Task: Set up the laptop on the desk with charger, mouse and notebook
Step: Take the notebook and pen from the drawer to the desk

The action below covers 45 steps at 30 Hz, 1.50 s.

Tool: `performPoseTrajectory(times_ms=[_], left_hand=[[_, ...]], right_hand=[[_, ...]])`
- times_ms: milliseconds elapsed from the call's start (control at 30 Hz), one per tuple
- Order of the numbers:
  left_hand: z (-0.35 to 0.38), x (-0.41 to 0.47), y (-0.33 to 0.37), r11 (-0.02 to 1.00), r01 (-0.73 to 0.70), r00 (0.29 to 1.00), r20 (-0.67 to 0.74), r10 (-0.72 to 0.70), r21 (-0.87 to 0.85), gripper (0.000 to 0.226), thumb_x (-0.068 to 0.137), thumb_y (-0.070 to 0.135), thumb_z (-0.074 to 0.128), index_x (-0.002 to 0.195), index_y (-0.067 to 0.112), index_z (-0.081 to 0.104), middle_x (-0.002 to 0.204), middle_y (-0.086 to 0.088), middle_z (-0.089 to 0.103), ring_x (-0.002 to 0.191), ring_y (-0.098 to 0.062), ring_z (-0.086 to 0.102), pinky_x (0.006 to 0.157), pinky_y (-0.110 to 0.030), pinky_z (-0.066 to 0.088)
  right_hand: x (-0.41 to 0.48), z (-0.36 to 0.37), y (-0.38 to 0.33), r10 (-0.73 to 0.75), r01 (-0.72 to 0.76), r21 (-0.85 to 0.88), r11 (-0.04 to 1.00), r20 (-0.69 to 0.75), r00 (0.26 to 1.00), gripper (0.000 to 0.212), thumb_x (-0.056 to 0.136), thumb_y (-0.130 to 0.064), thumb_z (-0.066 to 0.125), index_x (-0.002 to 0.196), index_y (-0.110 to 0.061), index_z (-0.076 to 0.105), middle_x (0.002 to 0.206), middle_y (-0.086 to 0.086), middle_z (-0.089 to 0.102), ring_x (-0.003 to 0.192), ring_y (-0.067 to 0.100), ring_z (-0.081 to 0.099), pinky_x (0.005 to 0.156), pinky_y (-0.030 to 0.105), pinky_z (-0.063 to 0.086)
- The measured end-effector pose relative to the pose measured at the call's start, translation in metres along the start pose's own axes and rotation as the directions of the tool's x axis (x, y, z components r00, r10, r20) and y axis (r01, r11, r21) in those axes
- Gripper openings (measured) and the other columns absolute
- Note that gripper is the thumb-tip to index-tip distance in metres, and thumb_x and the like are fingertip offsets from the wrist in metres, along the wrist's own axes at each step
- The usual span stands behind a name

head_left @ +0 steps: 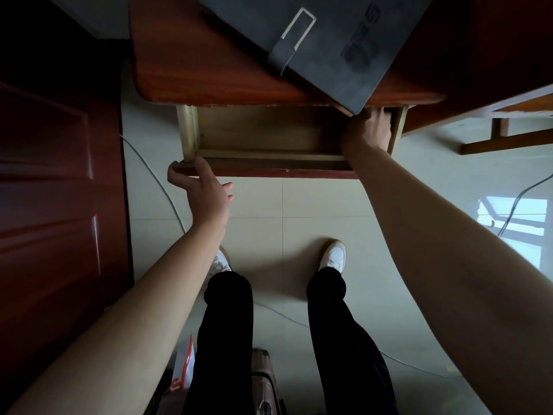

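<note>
A dark grey notebook with a strap and metal loop lies tilted on the reddish wooden desk, one corner hanging over the front edge. Below the desktop a wooden drawer is pulled out and looks empty. My left hand grips the left end of the drawer's front panel. My right hand reaches into the right side of the drawer, just under the notebook's overhanging corner; its fingers are hidden, so what it holds cannot be told. No laptop, charger or mouse is visible.
A dark red door stands on the left. White cables run across the tiled floor. My legs and white shoes stand below the drawer. A brown bag sits behind my feet. Another wooden piece is at the right.
</note>
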State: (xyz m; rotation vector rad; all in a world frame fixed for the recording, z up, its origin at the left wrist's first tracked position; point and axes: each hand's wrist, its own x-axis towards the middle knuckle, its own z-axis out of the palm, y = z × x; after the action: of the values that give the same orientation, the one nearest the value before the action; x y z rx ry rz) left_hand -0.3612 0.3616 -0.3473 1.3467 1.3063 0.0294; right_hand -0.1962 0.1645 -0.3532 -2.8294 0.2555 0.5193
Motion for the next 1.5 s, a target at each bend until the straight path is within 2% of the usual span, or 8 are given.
performPoseTrajectory(times_ms=[100,400,667,833,900,1000,1267,1500], left_hand=[[0.0,-0.001,0.001,1.0,0.003,1.0,-0.003,-0.003,-0.011,0.04,0.104,0.046,0.027,0.137,0.027,0.016,0.144,-0.017,0.045,0.082,-0.016,0.073,0.063,-0.025,0.059],[0.005,-0.014,0.015,0.994,0.093,0.995,-0.025,-0.095,-0.058,0.046,0.104,0.043,0.032,0.143,0.034,0.01,0.148,-0.021,0.041,0.102,-0.033,0.069,0.093,-0.048,0.056],[0.008,-0.012,0.023,0.981,0.17,0.98,-0.087,-0.178,-0.092,0.044,0.102,0.044,0.03,0.14,0.028,0.015,0.124,-0.014,0.063,0.07,-0.019,0.076,0.064,-0.034,0.062],[0.009,-0.013,0.035,0.956,0.223,0.963,-0.109,-0.247,-0.191,0.028,0.104,0.037,0.029,0.129,0.022,0.029,0.127,-0.014,0.059,0.075,-0.022,0.076,0.064,-0.035,0.063],[0.009,-0.015,0.042,0.939,0.241,0.953,-0.122,-0.276,-0.244,0.027,0.105,0.038,0.029,0.127,0.022,0.033,0.124,-0.014,0.06,0.076,-0.024,0.076,0.065,-0.037,0.063],[0.008,-0.02,0.051,0.93,0.247,0.954,-0.098,-0.283,-0.273,0.044,0.102,0.053,0.028,0.129,0.021,0.039,0.116,-0.013,0.065,0.077,-0.02,0.076,0.065,-0.033,0.062],[0.024,-0.02,0.087,0.959,0.134,0.99,0.005,-0.138,-0.25,0.069,0.095,0.071,0.027,0.131,0.019,0.053,0.118,-0.003,0.067,0.093,-0.013,0.072,0.072,-0.031,0.059],[0.03,0.002,0.11,0.949,0.127,0.992,0.047,-0.118,-0.288,0.07,0.09,0.075,0.034,0.138,0.026,0.046,0.113,-0.004,0.067,0.088,-0.014,0.074,0.071,-0.034,0.06]], right_hand=[[-0.001,0.0,0.002,0.061,-0.064,0.11,0.992,0.037,0.997,0.036,0.099,-0.006,0.04,0.13,-0.004,0.058,0.13,0.018,0.06,0.117,0.036,0.058,0.096,0.038,0.045],[-0.076,-0.024,0.032,-0.348,0.347,-0.031,0.937,-0.124,0.929,0.023,0.089,-0.008,0.056,0.11,0.0,0.052,0.11,0.023,0.052,0.1,0.041,0.051,0.072,0.043,0.041],[-0.139,0.001,0.035,0.027,-0.057,0.499,0.864,0.067,0.997,0.014,0.096,-0.029,0.036,0.089,-0.018,0.041,0.074,0.001,0.051,0.063,0.023,0.045,0.054,0.034,0.021],[-0.131,0.008,0.022,0.115,-0.227,0.615,0.755,0.216,0.97,0.033,0.106,-0.036,0.03,0.111,-0.016,0.055,0.11,0.012,0.06,0.105,0.03,0.058,0.097,0.048,0.047],[-0.129,0.0,0.012,0.174,-0.315,0.76,0.569,0.264,0.949,0.025,0.106,-0.04,0.031,0.1,-0.029,0.052,0.104,0.002,0.06,0.106,0.027,0.06,0.103,0.05,0.048],[-0.13,-0.01,0.004,0.202,-0.29,0.87,0.398,0.225,0.953,0.031,0.107,-0.038,0.031,0.121,-0.018,0.051,0.11,-0.008,0.059,0.112,0.023,0.065,0.103,0.044,0.052],[-0.094,-0.042,-0.02,0.153,-0.163,0.926,0.341,0.116,0.981,0.031,0.109,-0.034,0.032,0.121,-0.013,0.052,0.117,0.004,0.062,0.112,0.023,0.064,0.103,0.044,0.05],[-0.071,-0.052,-0.033,0.131,-0.163,0.925,0.344,0.124,0.984,0.022,0.108,-0.037,0.032,0.108,-0.025,0.05,0.101,-0.012,0.059,0.1,0.011,0.061,0.1,0.047,0.051]])
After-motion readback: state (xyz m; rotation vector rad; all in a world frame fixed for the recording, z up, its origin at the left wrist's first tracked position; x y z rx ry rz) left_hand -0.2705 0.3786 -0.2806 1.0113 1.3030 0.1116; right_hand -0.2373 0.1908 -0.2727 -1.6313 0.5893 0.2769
